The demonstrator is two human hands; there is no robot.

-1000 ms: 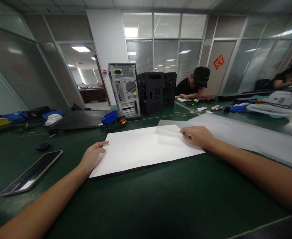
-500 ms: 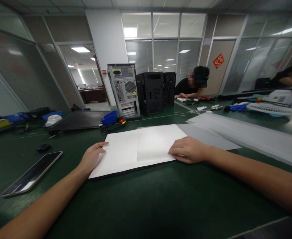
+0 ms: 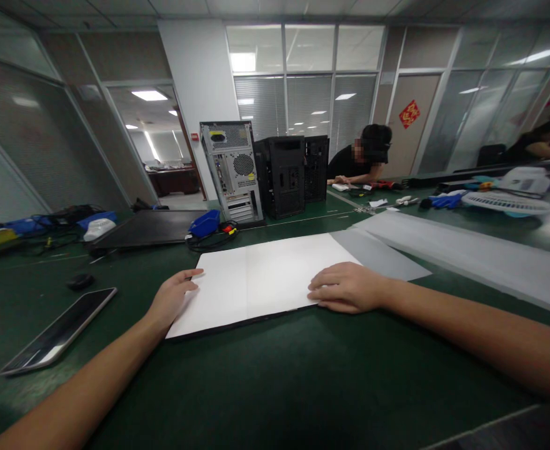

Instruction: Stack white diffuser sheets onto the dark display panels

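Observation:
A flat white panel [image 3: 216, 290] with a dark edge lies before me on the green table. Over its right part lies a thin translucent sheet [image 3: 382, 253], which looks grey where it reaches past the panel's right side; its left edge shows as a faint line across the white. My left hand [image 3: 170, 299] rests at the panel's left edge, index finger and thumb apart on the surface and the other fingers mostly hidden. My right hand [image 3: 347, 287] lies with fingers stretched out on the sheet near the front right corner.
Long translucent sheets [image 3: 467, 256] lie to the right. Computer cases [image 3: 279, 175] stand behind the panel. A phone [image 3: 62, 331] and a round black object [image 3: 80, 281] lie at left, with a dark flat panel [image 3: 148, 228] beyond. A person [image 3: 359, 156] leans over the table's far side.
My right hand has moved slightly left, and the translucent sheet has slid left over the white panel with it. My left hand has stayed at the panel's left edge.

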